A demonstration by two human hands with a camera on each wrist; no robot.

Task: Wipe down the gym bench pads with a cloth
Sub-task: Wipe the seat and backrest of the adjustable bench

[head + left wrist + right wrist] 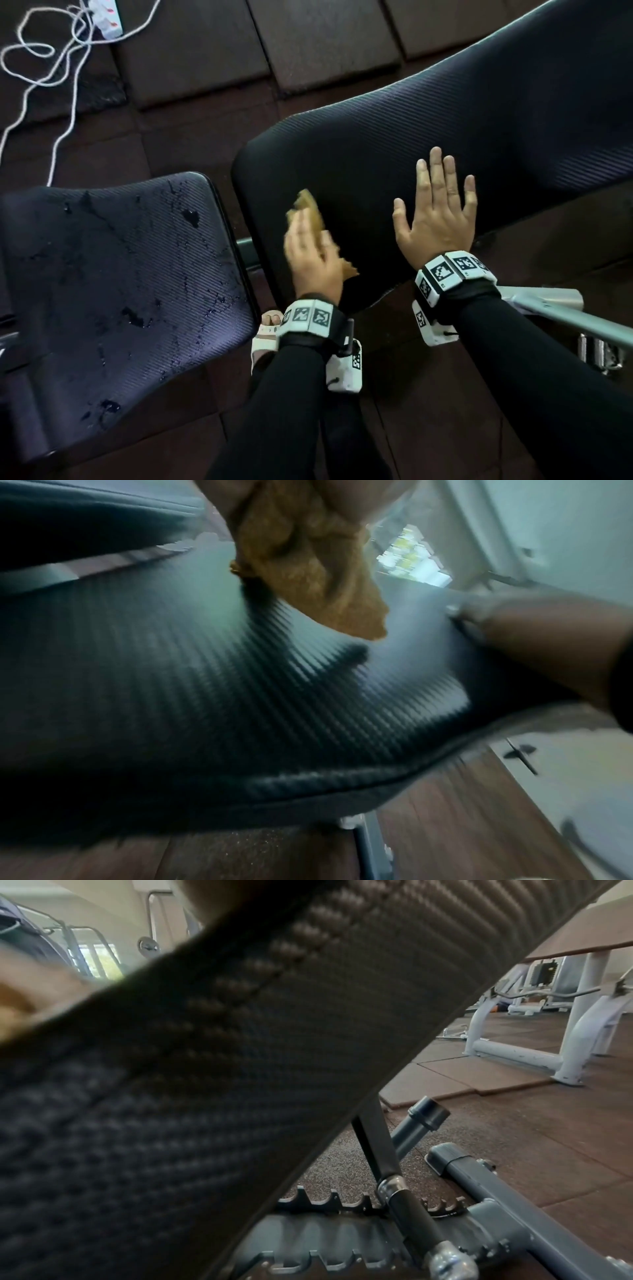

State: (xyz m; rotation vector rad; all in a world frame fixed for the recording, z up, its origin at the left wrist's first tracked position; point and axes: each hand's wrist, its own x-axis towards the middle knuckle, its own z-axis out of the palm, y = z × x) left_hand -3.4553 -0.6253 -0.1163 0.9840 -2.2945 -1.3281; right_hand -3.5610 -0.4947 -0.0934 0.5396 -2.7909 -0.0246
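**Cloth on back pad, seat pad wet**

Cloth: tan-yellow, crumpled, lying on the lower left part of the back pad under the left hand, corners sticking out past the fingers and below the palm. In the left wrist view a loose pointed fold of the cloth hangs toward the pad.

Back pad: black, ribbed weave texture, long, inclined, looks dry. Right hand flat on it, just right of the cloth.

Seat pad: same black texture, separate, left of the back pad with a gap between, dotted with dark wet patches and droplets.
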